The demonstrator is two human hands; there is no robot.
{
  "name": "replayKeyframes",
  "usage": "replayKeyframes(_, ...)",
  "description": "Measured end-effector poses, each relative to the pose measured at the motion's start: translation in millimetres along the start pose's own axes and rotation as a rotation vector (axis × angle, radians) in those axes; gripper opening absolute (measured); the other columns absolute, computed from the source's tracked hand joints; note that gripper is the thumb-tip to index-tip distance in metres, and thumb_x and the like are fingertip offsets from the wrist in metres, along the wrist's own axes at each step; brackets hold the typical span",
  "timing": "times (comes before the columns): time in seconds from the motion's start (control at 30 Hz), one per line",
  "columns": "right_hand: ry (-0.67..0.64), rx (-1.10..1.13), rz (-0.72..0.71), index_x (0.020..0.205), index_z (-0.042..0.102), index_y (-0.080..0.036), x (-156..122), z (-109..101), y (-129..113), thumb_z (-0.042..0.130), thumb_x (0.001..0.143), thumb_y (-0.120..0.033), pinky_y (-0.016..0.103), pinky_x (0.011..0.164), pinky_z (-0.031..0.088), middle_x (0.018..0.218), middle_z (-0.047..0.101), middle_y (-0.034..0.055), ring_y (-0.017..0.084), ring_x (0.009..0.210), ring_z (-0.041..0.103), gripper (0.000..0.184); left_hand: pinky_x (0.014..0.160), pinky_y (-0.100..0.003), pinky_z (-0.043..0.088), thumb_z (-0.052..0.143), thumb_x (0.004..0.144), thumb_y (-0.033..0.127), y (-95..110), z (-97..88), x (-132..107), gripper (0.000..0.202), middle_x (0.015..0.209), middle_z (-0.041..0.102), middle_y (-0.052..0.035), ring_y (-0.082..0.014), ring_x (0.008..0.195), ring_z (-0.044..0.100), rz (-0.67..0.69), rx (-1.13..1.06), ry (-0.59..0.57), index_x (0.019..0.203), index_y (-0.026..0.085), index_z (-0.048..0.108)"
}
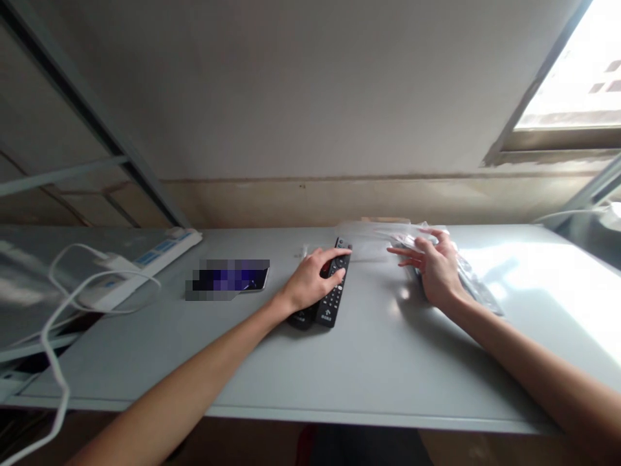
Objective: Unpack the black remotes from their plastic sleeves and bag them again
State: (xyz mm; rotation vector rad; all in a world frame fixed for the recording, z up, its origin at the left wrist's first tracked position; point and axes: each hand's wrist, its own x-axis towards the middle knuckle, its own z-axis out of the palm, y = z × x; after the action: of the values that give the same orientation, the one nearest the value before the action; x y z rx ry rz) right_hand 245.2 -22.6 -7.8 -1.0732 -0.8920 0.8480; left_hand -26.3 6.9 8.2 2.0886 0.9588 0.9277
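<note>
My left hand [310, 278] lies over two black remote controls side by side on the grey table. Its thumb and index finger are on the right-hand remote control [330, 301], which has a number pad. The other remote control [303, 318] is mostly covered by the palm. To the right, my right hand [439, 268] pinches a thin clear plastic bag [378, 231] between thumb and index finger, with its other fingers stretched out. The bag extends leftward above the table. More clear plastic packaging [478, 285] lies beneath and behind the right hand, partly hidden.
A phone [252, 278] lies left of the remotes. Further left, a white power strip [160, 255] sits beside a looping white cable [53, 356]. The grey table [378, 369] meets a wall at the back, with metal frame bars at both sides.
</note>
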Motion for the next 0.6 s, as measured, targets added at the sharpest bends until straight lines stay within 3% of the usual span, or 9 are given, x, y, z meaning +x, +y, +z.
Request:
replayKeyframes(0.07, -0.035, -0.004, -0.007, 0.122, 0.049, -0.031, 0, 0, 0, 0.074, 0.086, -0.042, 0.027, 0.057, 0.058, 0.098, 0.076, 0.0003, 0.027, 0.087, 0.084, 0.046, 0.096, -0.040, 0.052, 0.072, 0.088, 0.025, -3, 2.4, 0, 0.037, 0.096, 0.069, -0.0046, -0.0249, 0.095, 0.063, 0.010, 0.133, -0.011, 0.125, 0.028, 0.078)
replayKeyframes(0.27, -0.152, -0.054, -0.011, 0.142, 0.048, -0.032, -1, 1, -3, 0.074, 0.090, -0.050, 0.031, 0.062, 0.062, 0.106, 0.079, 0.0051, 0.031, 0.099, 0.083, 0.061, 0.110, -0.049, 0.046, 0.071, 0.084, 0.018, -10, 10.6, -3, 0.029, 0.112, 0.062, -0.0077, -0.0291, 0.111, 0.058, 0.097, 0.335, -0.067, 0.111, 0.025, 0.077)
replayKeyframes(0.47, -0.193, -0.093, -0.021, 0.146, 0.042, -0.028, -3, 3, -4, 0.078, 0.088, -0.062, 0.033, 0.058, 0.060, 0.094, 0.082, 0.0058, 0.028, 0.077, 0.082, 0.076, 0.122, -0.051, 0.040, 0.055, 0.096, 0.011, -8, 14.8, -8, 0.033, 0.139, 0.061, -0.0115, -0.0311, 0.139, 0.052, 0.216, 0.366, -0.131, 0.116, 0.023, 0.078)
replayKeyframes(0.6, -0.167, -0.194, -0.085, 0.144, 0.042, -0.027, -4, 3, -7, 0.076, 0.090, -0.063, 0.032, 0.055, 0.057, 0.079, 0.077, 0.0003, 0.022, 0.059, 0.073, 0.073, 0.121, -0.052, 0.042, 0.050, 0.101, 0.012, -6, 13.2, -7, 0.041, 0.151, 0.061, -0.0134, -0.0321, 0.142, 0.057, 0.225, 0.337, -0.194, 0.131, 0.023, 0.075)
